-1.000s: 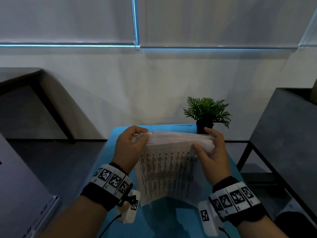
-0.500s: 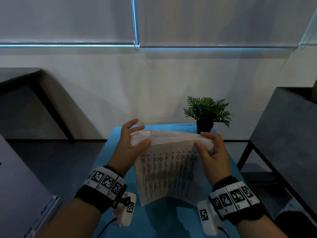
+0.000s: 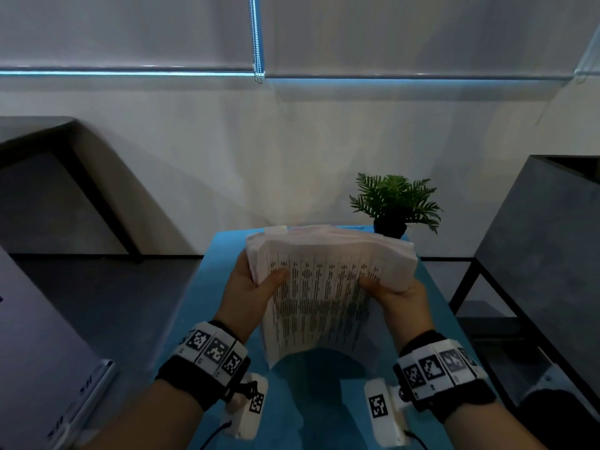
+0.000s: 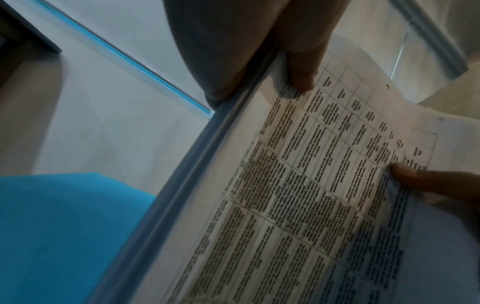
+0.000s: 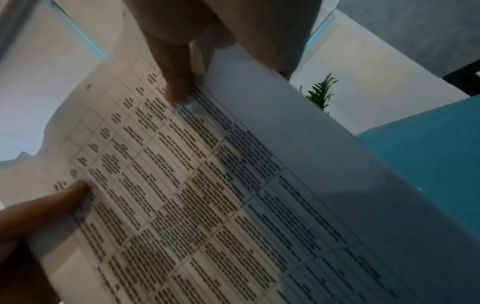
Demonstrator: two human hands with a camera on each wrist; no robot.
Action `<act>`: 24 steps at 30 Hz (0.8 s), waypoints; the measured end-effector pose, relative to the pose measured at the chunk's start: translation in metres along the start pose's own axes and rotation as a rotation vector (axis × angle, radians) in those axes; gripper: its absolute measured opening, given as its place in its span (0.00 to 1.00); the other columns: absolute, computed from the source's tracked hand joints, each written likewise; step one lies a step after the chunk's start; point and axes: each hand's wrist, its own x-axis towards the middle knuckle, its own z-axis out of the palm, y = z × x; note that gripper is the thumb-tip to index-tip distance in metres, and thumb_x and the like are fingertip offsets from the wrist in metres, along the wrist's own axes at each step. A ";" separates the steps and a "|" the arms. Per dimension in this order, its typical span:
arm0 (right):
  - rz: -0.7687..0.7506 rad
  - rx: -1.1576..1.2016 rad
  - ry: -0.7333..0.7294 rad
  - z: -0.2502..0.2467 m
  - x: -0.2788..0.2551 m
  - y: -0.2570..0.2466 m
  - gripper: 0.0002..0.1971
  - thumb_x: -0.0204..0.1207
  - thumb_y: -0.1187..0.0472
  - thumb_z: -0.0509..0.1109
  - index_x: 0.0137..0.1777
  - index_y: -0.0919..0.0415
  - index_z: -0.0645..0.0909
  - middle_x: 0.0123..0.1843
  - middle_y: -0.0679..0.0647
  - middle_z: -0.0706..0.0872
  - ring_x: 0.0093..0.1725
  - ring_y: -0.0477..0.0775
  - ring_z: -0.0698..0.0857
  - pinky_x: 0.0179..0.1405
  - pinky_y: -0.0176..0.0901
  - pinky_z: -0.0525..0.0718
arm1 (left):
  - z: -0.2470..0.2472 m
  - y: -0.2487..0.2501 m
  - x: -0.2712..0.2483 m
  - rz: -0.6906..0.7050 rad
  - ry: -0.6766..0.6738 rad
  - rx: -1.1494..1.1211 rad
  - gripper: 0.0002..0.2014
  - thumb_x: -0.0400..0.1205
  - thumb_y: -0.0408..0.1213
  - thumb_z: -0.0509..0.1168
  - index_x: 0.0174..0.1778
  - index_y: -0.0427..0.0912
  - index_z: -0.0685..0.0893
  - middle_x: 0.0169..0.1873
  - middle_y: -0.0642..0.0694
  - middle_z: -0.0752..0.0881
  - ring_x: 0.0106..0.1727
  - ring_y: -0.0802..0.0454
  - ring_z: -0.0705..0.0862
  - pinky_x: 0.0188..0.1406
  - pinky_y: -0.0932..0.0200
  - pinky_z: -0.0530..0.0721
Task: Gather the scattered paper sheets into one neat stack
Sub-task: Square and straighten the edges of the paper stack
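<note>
My hands have slid down from the top edge of the paper stack (image 3: pixel 324 287) to its sides. My left hand (image 3: pixel 251 289) now pinches the left edge lower down, thumb on the printed face. My right hand (image 3: pixel 397 295) grips the right edge likewise. The top of the stack now fans above both hands.

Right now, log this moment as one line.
left hand: grips paper stack | right hand: grips it | stack: above blue table

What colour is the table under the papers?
Bright blue. The table shows best in the head view, below the paper stack.
</note>
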 end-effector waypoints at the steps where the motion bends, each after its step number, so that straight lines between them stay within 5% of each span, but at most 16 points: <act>1: -0.003 0.005 0.008 -0.002 0.000 0.003 0.14 0.67 0.78 0.72 0.46 0.59 0.83 0.35 0.43 0.92 0.37 0.39 0.89 0.35 0.30 0.85 | -0.001 -0.001 -0.001 0.000 0.002 -0.013 0.21 0.75 0.26 0.71 0.63 0.41 0.78 0.51 0.44 0.88 0.50 0.53 0.89 0.49 0.55 0.89; 4: 0.061 -0.067 -0.001 -0.008 -0.005 0.020 0.15 0.65 0.77 0.75 0.49 0.63 0.84 0.38 0.47 0.92 0.42 0.48 0.90 0.40 0.37 0.88 | -0.005 -0.019 -0.007 -0.109 -0.041 0.006 0.26 0.72 0.32 0.75 0.65 0.43 0.76 0.53 0.44 0.88 0.55 0.49 0.88 0.53 0.50 0.88; 6: 0.127 -0.118 -0.018 -0.008 -0.008 0.031 0.13 0.66 0.78 0.74 0.45 0.62 0.85 0.36 0.46 0.92 0.40 0.48 0.89 0.45 0.42 0.90 | -0.003 -0.032 -0.012 -0.163 -0.033 0.028 0.21 0.76 0.31 0.72 0.65 0.42 0.77 0.55 0.44 0.88 0.59 0.45 0.86 0.58 0.46 0.86; 11: 0.103 -0.032 0.007 -0.003 -0.002 0.022 0.14 0.67 0.81 0.71 0.42 0.61 0.83 0.32 0.41 0.91 0.34 0.39 0.89 0.32 0.28 0.85 | 0.002 -0.026 -0.012 -0.050 0.017 0.008 0.14 0.80 0.30 0.67 0.56 0.51 0.78 0.53 0.48 0.87 0.54 0.53 0.86 0.53 0.55 0.85; 16: 0.251 -0.178 -0.045 -0.008 -0.015 0.045 0.20 0.49 0.57 0.88 0.41 0.57 0.85 0.42 0.51 0.91 0.40 0.49 0.88 0.37 0.36 0.86 | -0.004 -0.057 -0.020 -0.205 -0.038 0.017 0.13 0.79 0.31 0.68 0.58 0.49 0.79 0.52 0.52 0.87 0.57 0.49 0.86 0.49 0.61 0.86; 19: 0.276 -0.210 -0.007 -0.006 -0.018 0.049 0.10 0.66 0.77 0.75 0.39 0.62 0.84 0.39 0.51 0.87 0.39 0.45 0.83 0.30 0.26 0.83 | -0.016 -0.067 -0.022 -0.245 -0.154 0.159 0.11 0.77 0.33 0.71 0.53 0.49 0.82 0.47 0.58 0.89 0.56 0.50 0.87 0.57 0.53 0.87; 21: 0.234 -0.245 -0.012 -0.006 -0.018 0.040 0.14 0.67 0.81 0.72 0.34 0.60 0.83 0.32 0.45 0.87 0.37 0.46 0.83 0.29 0.24 0.82 | -0.026 -0.050 -0.018 -0.131 -0.101 0.256 0.21 0.68 0.46 0.77 0.56 0.47 0.82 0.50 0.57 0.89 0.58 0.50 0.86 0.60 0.49 0.85; 24: 0.159 -0.411 -0.073 -0.001 -0.017 0.011 0.13 0.68 0.78 0.72 0.28 0.61 0.82 0.29 0.49 0.86 0.36 0.52 0.82 0.34 0.40 0.83 | -0.039 0.013 -0.014 0.314 0.181 0.497 0.46 0.59 0.59 0.77 0.71 0.50 0.68 0.68 0.57 0.73 0.70 0.57 0.73 0.70 0.59 0.70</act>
